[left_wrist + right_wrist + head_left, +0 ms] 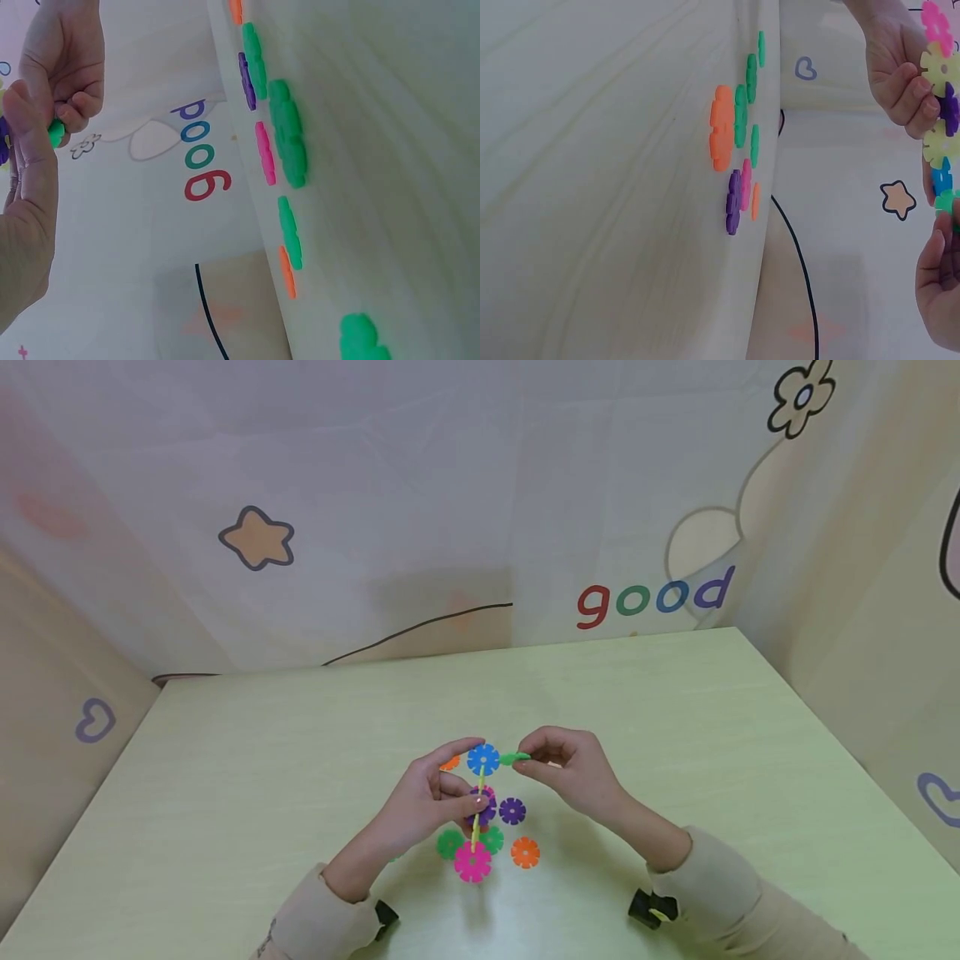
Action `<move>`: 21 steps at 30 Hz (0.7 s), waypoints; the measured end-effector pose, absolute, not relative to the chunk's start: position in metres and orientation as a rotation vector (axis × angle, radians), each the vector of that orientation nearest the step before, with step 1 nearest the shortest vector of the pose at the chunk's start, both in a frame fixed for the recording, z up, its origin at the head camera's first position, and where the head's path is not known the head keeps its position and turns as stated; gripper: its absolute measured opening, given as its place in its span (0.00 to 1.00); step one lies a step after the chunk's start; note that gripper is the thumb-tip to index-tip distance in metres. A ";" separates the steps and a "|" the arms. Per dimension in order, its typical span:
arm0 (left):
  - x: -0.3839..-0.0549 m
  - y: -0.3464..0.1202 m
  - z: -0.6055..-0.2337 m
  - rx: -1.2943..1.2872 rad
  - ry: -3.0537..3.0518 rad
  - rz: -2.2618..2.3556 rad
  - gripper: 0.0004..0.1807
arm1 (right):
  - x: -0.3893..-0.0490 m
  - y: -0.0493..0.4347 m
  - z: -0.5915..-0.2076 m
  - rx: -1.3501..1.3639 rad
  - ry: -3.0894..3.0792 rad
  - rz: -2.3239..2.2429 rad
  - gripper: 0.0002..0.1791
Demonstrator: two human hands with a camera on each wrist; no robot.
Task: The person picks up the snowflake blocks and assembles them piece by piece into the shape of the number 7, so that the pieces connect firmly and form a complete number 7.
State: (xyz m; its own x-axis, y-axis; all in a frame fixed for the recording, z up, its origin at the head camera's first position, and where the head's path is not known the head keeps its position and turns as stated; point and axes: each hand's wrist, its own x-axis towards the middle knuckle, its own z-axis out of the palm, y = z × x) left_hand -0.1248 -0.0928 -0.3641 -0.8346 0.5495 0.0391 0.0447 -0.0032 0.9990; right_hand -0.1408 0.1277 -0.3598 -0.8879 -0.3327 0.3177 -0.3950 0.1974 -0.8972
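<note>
My left hand (420, 797) holds a chain of notched plastic snowflake discs around its middle, thumb over the purple disc (950, 109). The chain runs from a pink disc (472, 862) at the near end, through a yellow disc (941, 69), the purple one and a second yellow disc (937, 144), to a blue disc (483, 760) at the far end. The left index finger reaches the blue disc's top edge. Between thumb and fingers, my right hand (577, 768) pinches a green disc (512, 758) at the blue disc's right edge. Whether their slots interlock, I cannot tell.
Loose discs lie on the pale table (300, 752) beneath the hands: a purple disc (512, 811), an orange disc (525, 852), a green disc (450, 843) and several others, partly hidden. A printed curtain (420, 485) stands behind the table.
</note>
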 end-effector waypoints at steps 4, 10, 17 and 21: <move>-0.124 -0.093 -0.364 0.607 1.924 1.891 0.34 | -0.141 0.128 -0.361 0.748 -2.372 1.803 0.03; -0.123 -0.092 -0.364 0.623 1.921 1.887 0.34 | -0.139 0.128 -0.361 0.767 -2.358 1.792 0.03; -0.121 -0.091 -0.362 0.627 1.886 1.899 0.34 | -0.137 0.125 -0.363 0.812 -2.321 1.784 0.03; -0.121 -0.090 -0.362 0.656 1.880 1.916 0.34 | -0.137 0.123 -0.364 0.821 -2.286 1.752 0.04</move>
State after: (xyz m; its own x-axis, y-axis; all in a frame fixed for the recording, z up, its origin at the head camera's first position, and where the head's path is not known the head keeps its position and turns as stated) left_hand -0.1212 -0.0896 -0.3621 -0.8206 0.5677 0.0661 0.0552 -0.0363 0.9978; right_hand -0.1370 0.1227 -0.3637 -0.8398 -0.3304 0.4309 -0.5019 0.1697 -0.8481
